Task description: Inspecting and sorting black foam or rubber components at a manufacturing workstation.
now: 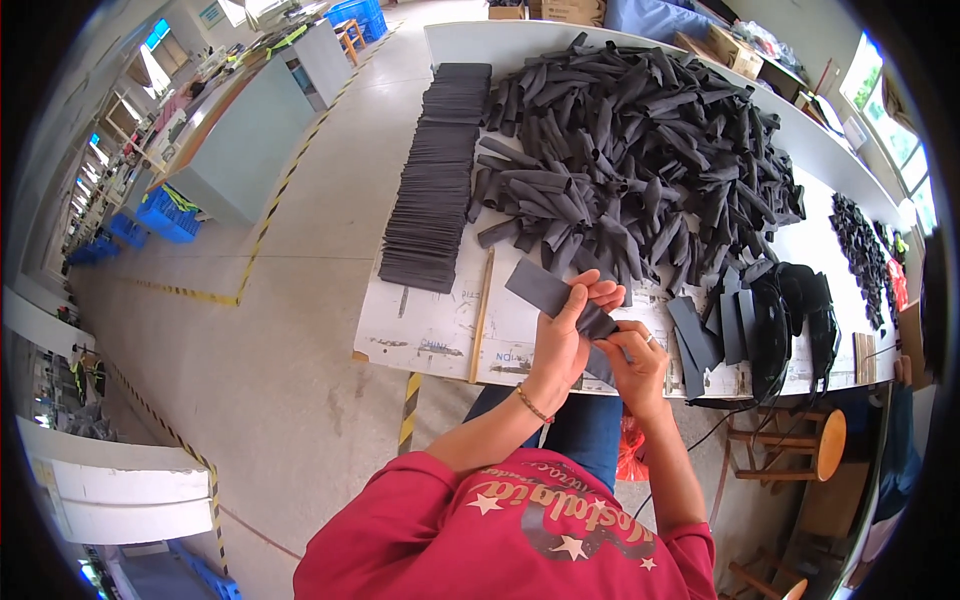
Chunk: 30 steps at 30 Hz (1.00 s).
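The person's left hand [566,330], with a bracelet [534,404] at its wrist, grasps a dark grey strip [538,287], the thumb lying over it and the other fingers curled up on its far side. The right hand [640,368], with a ring [649,338] on one finger, pinches the strip's nearer end between thumb and fingertips. The strip slants between the two hands above the near edge of the white table [412,325], its far end sticking out free past the left hand toward the upper left. Some grey material also shows below the hands, but whether it belongs to the same strip I cannot tell. Left of the strip, a thin wooden stick [482,318] lies on the table, pointing away from the person. Beyond it, along the table's left side, runs a long row [432,180] of flat grey strips, closely packed and overlapping. A large heap [640,150] of curled grey pieces covers the middle and back of the table, just beside the row. To the right of the hands lie several flat pieces [696,338], and next to them shiny black bundles [772,330] reach the near edge. A wooden stool [830,445] stands below at the right.
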{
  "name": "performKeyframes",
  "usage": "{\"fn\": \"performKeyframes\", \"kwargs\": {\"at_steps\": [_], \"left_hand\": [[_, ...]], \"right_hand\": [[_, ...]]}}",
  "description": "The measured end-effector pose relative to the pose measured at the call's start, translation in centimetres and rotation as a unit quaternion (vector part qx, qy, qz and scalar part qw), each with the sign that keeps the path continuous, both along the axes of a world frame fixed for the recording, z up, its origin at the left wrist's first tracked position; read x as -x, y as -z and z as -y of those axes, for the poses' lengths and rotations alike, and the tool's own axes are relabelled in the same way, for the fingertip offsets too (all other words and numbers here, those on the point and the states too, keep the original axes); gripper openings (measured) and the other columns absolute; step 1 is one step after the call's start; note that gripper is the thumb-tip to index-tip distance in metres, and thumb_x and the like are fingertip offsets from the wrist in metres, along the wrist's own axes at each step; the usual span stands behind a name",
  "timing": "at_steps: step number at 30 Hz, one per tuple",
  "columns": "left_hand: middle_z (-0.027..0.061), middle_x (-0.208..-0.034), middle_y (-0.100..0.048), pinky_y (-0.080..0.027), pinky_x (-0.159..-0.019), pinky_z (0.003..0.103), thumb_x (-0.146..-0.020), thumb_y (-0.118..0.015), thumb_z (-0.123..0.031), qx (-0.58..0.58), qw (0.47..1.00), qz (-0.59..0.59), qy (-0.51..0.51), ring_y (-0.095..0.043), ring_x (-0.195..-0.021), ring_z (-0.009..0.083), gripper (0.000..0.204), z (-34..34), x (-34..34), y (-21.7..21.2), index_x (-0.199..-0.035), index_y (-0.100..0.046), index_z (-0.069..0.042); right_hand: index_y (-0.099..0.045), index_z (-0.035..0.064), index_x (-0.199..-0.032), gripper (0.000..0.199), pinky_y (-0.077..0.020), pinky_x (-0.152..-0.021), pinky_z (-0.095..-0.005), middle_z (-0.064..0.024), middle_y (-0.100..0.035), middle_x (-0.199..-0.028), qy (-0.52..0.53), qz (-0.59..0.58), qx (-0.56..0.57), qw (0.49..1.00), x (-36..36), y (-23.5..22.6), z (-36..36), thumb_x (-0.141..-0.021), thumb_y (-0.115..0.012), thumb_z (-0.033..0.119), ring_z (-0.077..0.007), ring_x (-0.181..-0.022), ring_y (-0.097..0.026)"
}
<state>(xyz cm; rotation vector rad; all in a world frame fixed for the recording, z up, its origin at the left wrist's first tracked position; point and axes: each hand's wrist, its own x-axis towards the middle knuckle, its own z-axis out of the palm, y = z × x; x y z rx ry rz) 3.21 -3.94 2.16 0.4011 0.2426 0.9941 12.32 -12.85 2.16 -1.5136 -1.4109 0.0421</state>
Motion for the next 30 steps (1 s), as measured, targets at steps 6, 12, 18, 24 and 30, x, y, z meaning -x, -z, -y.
{"fn": "performKeyframes", "kwargs": {"at_steps": [6, 12, 18, 24, 30], "left_hand": [[0.0163, -0.103, -0.067, -0.049, -0.097, 0.042, -0.099, -0.053, -0.018, -0.003, 1.0, -0.006, -0.003, -0.065, -0.1, 0.0298, 0.029, -0.1, 0.2, -0.1, -0.118, -0.055, 0.003], [0.018, -0.107, -0.066, -0.048, -0.099, 0.043, -0.1, -0.051, -0.022, -0.008, 1.0, 0.002, 0.007, -0.063, -0.105, 0.031, 0.034, -0.5, 0.0, 0.0, -0.122, -0.053, 0.004], [0.0217, -0.118, -0.062, -0.042, -0.106, 0.047, -0.1, -0.049, -0.025, -0.069, 0.997, -0.024, -0.017, -0.059, -0.113, 0.0338, 0.04, -1.5, 0.1, -0.3, -0.128, -0.048, 0.004], [0.0206, -0.12, -0.062, -0.041, -0.106, 0.047, -0.099, -0.051, -0.026, -0.095, 0.995, -0.005, 0.043, -0.056, -0.117, 0.0341, 0.042, -1.3, 0.4, -0.2, -0.129, -0.049, 0.002], [0.018, -0.107, -0.066, -0.053, -0.089, 0.047, -0.092, -0.064, -0.021, -0.065, 0.995, -0.076, -0.018, -0.065, -0.1, 0.0329, 0.034, -2.8, 2.6, 0.7, -0.118, -0.058, 0.001]], "right_hand": [[-0.062, 0.0002, -0.079, 0.016, -0.0484, -0.057, -0.0309, -0.0144, -0.066, -0.091, 0.003, -0.015, 0.018, 1.0, 0.1, -0.1, -0.1, -0.074, -0.076, 0.0, -0.0225, -0.062, -0.061], [-0.063, -0.0015, -0.084, 0.014, -0.0499, -0.065, -0.0275, -0.0121, -0.066, -0.091, 0.006, -0.047, 0.045, 0.998, 0.2, -0.6, -0.1, -0.076, -0.075, 0.002, -0.0196, -0.067, -0.062], [-0.062, 0.0012, -0.09, 0.011, -0.0467, -0.076, -0.0239, -0.0007, -0.06, -0.094, 0.021, -0.383, -0.016, 0.923, 1.7, 1.1, -1.4, -0.086, -0.07, 0.008, -0.0088, -0.084, -0.056], [-0.062, 0.0034, -0.092, 0.005, -0.0437, -0.073, -0.0206, 0.0013, -0.057, -0.093, 0.003, -0.577, 0.041, 0.816, 1.8, -2.3, -0.6, -0.089, -0.066, 0.006, -0.0059, -0.081, -0.052], [-0.063, 0.0009, -0.087, 0.008, -0.0467, -0.071, -0.0245, -0.0016, -0.062, -0.082, 0.065, -0.363, -0.025, 0.929, 0.8, -0.2, -0.3, -0.085, -0.07, 0.002, -0.0099, -0.077, -0.058]]}}
